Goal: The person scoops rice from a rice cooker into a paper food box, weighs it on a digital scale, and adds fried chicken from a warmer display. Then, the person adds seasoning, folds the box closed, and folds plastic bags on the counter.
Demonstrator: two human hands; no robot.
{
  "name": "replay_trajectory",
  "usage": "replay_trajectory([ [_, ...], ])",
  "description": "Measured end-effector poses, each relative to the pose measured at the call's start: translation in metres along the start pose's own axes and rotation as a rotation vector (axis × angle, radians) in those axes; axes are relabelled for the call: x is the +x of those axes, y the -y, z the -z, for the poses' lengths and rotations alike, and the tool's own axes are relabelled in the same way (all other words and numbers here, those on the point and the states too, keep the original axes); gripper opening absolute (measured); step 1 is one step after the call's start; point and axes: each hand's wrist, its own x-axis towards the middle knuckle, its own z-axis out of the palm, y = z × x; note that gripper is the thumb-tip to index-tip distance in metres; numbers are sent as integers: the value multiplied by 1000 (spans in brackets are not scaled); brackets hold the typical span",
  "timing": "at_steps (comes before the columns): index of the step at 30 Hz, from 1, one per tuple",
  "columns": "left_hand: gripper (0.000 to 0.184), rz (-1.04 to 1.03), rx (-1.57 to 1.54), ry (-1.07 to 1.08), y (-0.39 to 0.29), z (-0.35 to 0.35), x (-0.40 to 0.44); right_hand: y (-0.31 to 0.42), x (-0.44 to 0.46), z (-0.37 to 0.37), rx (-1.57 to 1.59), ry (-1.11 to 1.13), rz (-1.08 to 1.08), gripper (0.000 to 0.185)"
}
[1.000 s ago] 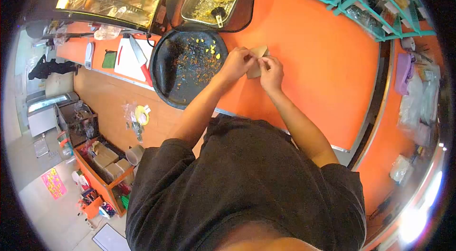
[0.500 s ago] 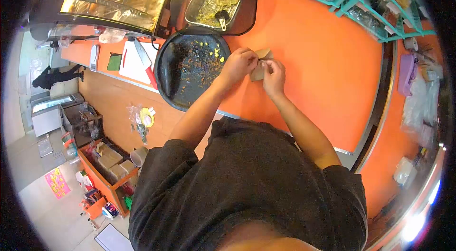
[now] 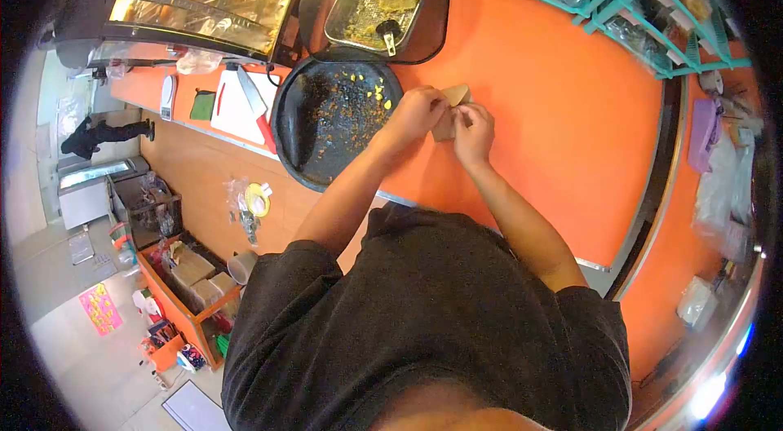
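A small brown paper box [image 3: 444, 130] is held over the orange counter, one flap raised at its far end. My left hand [image 3: 418, 111] closes on its left side, the fingertips pinching near the flap. On the other side my right hand [image 3: 475, 133] is closed too, thumb and fingers pressed against the box's edge. Both hands cover much of the box, and its inside is hidden. Just left of my left hand lies a round black board [image 3: 334, 121] with dark crumbs and several yellow bits.
Beyond the board stands a metal tray [image 3: 334, 33] of yellow food with a black-headed scoop [image 3: 390, 38]. A knife [image 3: 251, 93] rests on a white cutting board [image 3: 230, 117]. Teal baskets [image 3: 563, 8] stand far right, a lit display case [image 3: 196, 3] far left. A person [image 3: 102, 137] is in the distance.
The view has shifted slightly, so the counter things sit a little further right. My fingers have moved a little on the box, and its flap shows more plainly.
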Motion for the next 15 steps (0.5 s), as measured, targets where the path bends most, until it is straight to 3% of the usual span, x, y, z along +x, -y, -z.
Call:
replay_trajectory([
  [2, 15, 200, -33, 205, 2, 6, 8, -1, 0, 0, 8, 27, 15, 10],
  [7, 17, 199, -20, 311, 13, -1, 17, -15, 0, -8, -28, 15, 137, 13],
  [9, 15, 7, 101, 281, 27, -13, 14, -17, 1, -8, -6, 17, 178, 15],
  [10, 15, 6, 101, 278, 28, -14, 14, -13, 1, -6, -6, 17, 181, 15],
  [15, 12, -505, 700, 371, 26, -16, 8, 0, 1, -4, 16, 28, -3, 15],
])
